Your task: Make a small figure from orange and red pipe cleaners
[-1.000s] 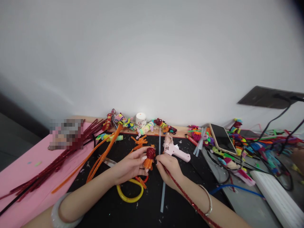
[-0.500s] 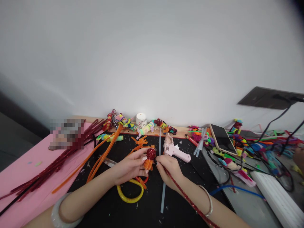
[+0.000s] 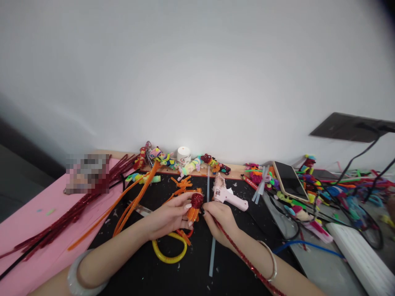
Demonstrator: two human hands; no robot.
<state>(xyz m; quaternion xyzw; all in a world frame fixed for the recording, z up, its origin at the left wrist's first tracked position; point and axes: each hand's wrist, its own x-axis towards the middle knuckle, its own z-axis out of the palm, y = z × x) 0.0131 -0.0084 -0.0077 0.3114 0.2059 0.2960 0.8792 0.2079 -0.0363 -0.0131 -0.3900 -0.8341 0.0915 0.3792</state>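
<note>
My left hand (image 3: 168, 217) is closed around a small orange and glittery red pipe-cleaner figure (image 3: 195, 205), held just above the black mat (image 3: 154, 275). My right hand (image 3: 219, 220) pinches a glittery red pipe cleaner (image 3: 247, 260) right beside the figure's red top; the strand trails back along my right forearm. Under my hands lie a yellow loop (image 3: 169, 250) and a clear glue stick (image 3: 211, 255). A pink glue gun (image 3: 226, 193) rests just beyond my right hand.
A bundle of red and orange pipe cleaners (image 3: 68, 213) spreads over the pink sheet (image 3: 27, 222) at left. Small finished figures and a white jar (image 3: 183, 155) line the wall. A phone (image 3: 288, 180), cables, colourful scraps and a white keyboard (image 3: 359, 255) crowd the right.
</note>
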